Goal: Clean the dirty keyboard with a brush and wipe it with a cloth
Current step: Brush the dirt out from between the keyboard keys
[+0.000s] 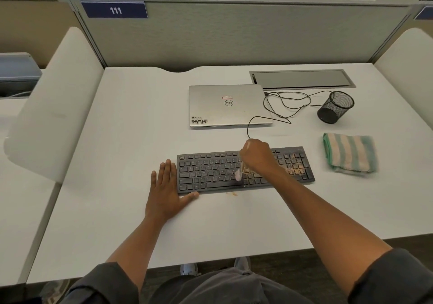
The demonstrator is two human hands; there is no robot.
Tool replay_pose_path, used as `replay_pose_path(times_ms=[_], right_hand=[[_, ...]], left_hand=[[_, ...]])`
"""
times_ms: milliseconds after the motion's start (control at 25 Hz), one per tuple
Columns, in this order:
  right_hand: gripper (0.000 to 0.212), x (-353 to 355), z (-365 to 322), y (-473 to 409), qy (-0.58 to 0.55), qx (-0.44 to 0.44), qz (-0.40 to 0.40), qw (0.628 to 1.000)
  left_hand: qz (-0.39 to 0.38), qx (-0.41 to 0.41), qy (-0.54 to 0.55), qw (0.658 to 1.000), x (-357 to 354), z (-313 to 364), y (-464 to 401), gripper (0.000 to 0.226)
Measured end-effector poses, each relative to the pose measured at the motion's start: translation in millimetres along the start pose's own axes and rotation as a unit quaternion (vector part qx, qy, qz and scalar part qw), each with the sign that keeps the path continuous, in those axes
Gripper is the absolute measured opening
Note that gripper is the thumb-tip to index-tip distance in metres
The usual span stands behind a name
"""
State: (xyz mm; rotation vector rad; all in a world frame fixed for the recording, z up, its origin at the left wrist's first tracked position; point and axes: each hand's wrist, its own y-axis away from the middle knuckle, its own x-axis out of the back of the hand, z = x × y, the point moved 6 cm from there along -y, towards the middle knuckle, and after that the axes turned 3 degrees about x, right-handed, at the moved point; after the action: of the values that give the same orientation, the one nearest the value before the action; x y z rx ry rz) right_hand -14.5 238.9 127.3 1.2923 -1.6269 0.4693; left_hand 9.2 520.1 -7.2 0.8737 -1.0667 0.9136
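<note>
Head view: the brushing step is judged to be in hand. A black keyboard (243,171) lies on the white desk (131,127), and its right half is dusted with tan crumbs, thickest over the number pad; the left half looks largely free of them. A brush (239,174) with pale bristles is gripped in the right hand (257,154), whose fingers are curled round the handle, and the bristle tip is set down on the keys near the middle of the board. The left hand (166,187) is laid flat with straight, slightly spread fingers on the desk against the keyboard's left end, the thumb along its front edge, apparently to steady it. A small tan smear is seen on the desk just in front of the space bar. The striped green and white cloth (350,153) lies folded, untouched, to the right of the keyboard, apart from it. Beyond are a closed laptop (228,105) and a mesh cup (335,108). Next, the brush would need to be carried rightward across the crumbed keys and number pad; only after that is the cloth called for.
</note>
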Motion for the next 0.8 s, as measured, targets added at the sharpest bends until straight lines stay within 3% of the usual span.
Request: replay_pose_path(times_ms=[80,240,440,600,800], right_hand=[[0.022,5.7,2.1,-2.7,-0.012,-0.011,0.015,1.000],[0.026,-7.9,1.8,-2.3,-0.019,-0.012,-0.031,0.999],[0.021,0.2,-1.5,-4.6,-0.029,-0.019,0.020,0.999],[0.024,-8.1,-0.7,0.6,-0.020,-0.023,-0.002,1.000],[0.024,6.7,-7.7,0.6,-0.077,-0.011,0.074,0.994]], left_hand=[[0.002,0.000,-0.002,1.000,0.7,0.2,0.1,0.129],[0.000,0.000,0.000,1.000,-0.5,-0.3,-0.4,0.129],[0.004,-0.001,0.001,1.000,0.5,0.5,0.1,0.130],[0.006,-0.003,0.002,1.000,1.1,1.0,0.3,0.130],[0.009,-0.003,0.001,1.000,-0.4,-0.2,0.0,0.130]])
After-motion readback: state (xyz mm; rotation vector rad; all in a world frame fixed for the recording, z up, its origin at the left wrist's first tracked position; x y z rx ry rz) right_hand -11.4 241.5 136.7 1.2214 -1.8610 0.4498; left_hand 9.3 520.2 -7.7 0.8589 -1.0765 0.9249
